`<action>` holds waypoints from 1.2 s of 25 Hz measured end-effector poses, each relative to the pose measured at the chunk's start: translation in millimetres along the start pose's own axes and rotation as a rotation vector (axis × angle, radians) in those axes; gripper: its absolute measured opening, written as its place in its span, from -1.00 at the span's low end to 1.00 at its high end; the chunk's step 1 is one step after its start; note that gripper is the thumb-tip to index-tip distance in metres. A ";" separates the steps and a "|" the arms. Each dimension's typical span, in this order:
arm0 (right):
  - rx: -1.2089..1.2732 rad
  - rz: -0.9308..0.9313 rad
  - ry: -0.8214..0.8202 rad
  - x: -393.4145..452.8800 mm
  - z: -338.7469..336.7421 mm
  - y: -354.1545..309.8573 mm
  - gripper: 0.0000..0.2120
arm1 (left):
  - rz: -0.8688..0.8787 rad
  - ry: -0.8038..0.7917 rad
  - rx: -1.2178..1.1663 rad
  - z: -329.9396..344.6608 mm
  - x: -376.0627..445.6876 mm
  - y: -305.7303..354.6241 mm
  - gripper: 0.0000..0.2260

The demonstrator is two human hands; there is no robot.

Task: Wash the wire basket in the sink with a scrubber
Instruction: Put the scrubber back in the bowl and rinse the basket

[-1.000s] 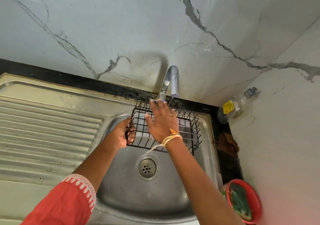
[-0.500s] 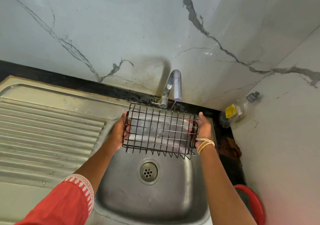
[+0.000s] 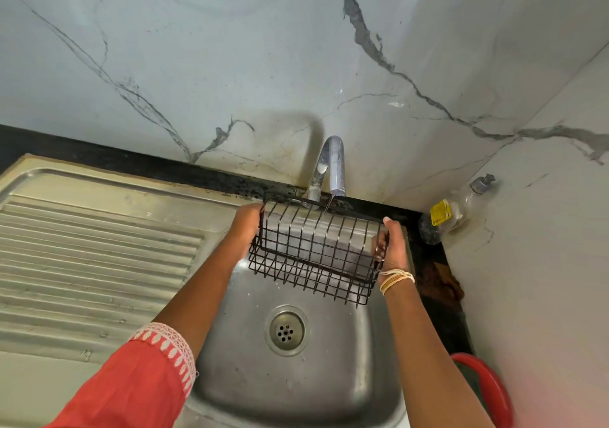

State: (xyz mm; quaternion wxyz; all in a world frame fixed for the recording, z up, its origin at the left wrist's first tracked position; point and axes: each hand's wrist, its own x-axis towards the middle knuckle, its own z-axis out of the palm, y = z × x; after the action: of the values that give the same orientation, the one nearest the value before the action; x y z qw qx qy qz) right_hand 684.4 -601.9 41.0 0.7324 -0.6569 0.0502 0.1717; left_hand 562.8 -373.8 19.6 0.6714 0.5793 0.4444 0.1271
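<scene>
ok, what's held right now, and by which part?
The wire basket, held over the sink: left hand grips its left end, right hand its right end.

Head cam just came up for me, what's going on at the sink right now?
A person holds a black wire basket over the sink, the left hand gripping its left end and the right hand its right end. A thin stream runs from the tap onto the basket's back edge. No scrubber is in either hand.
</scene>
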 end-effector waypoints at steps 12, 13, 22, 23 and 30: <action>-0.154 -0.029 -0.073 13.4 18.7 15.8 -0.59 | 1.021 -0.007 1.084 81.5 -80.3 -21.8 -0.55; -0.172 -0.024 -0.069 14.6 17.2 15.1 -0.59 | 1.115 -0.031 1.082 77.7 -78.9 -24.7 -0.56; -0.196 0.003 -0.117 18.0 16.5 7.1 -0.75 | 1.263 -0.184 1.080 73.9 -69.2 -14.8 -0.59; -0.208 -0.001 -0.097 20.3 11.0 6.1 -0.70 | 1.209 -0.144 1.097 58.7 -58.6 -17.6 -0.58; -0.125 -0.056 -0.088 20.7 -2.5 -4.6 -0.63 | 0.857 0.089 1.127 22.9 -37.2 -23.0 -0.47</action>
State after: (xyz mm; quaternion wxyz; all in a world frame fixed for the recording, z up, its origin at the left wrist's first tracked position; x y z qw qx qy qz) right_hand 705.7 -600.9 38.9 0.6961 -0.6943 -0.0113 0.1825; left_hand 550.6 -421.3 14.3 0.1416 0.9566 0.2025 0.1545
